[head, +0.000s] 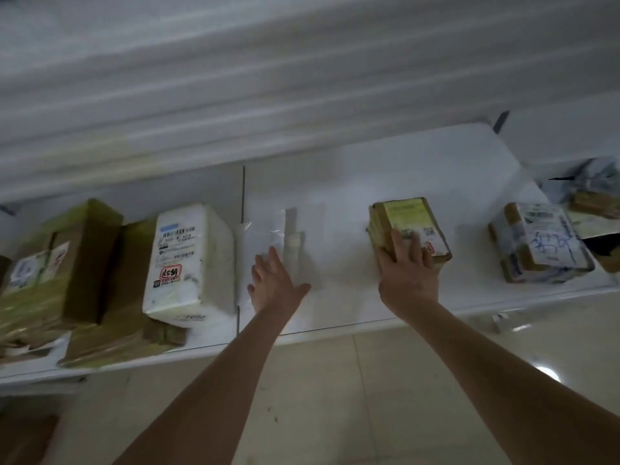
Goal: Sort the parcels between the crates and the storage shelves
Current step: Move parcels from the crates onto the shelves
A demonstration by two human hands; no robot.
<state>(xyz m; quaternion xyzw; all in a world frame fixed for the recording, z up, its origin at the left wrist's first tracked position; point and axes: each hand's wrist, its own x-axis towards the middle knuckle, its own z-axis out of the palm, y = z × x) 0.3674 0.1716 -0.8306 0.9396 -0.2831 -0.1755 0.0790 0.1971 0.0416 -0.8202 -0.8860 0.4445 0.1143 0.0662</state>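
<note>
Two bare forearms rise from the bottom edge over a pale tiled floor (335,397) and reach to a white shelf (419,162). The left hand (273,283) lies flat with its fingers straight and fanned apart, pressing on a thin clear bag parcel (268,226). This bag is so pale against the shelf that its outline and contents are hard to make out. The right hand (407,263) rests palm-down on the near end of a small brown box (409,213), with its fingers stretched out over the taped top and part of the label. Whether the thumb grips the near side cannot be told. Six parcels show clearly along the shelf. At the left is a large brown carton (70,250), with the brown wrapping under it running off the frame edge. A flat brown parcel (124,297) lies between that carton and a white padded parcel (191,260) with barcode labels and a red stamp. Then come the clear bag, the small brown box and, well to the right, a taped box (536,243) scrawled with blue ink. Beyond it, at the right edge, a heap of further parcels (590,203) is blurred and cropped, so it cannot be counted. One thin seam (243,196) divides the shelf board just left of the clear bag. An upper shelf (302,78) above is smeared by blur.
</note>
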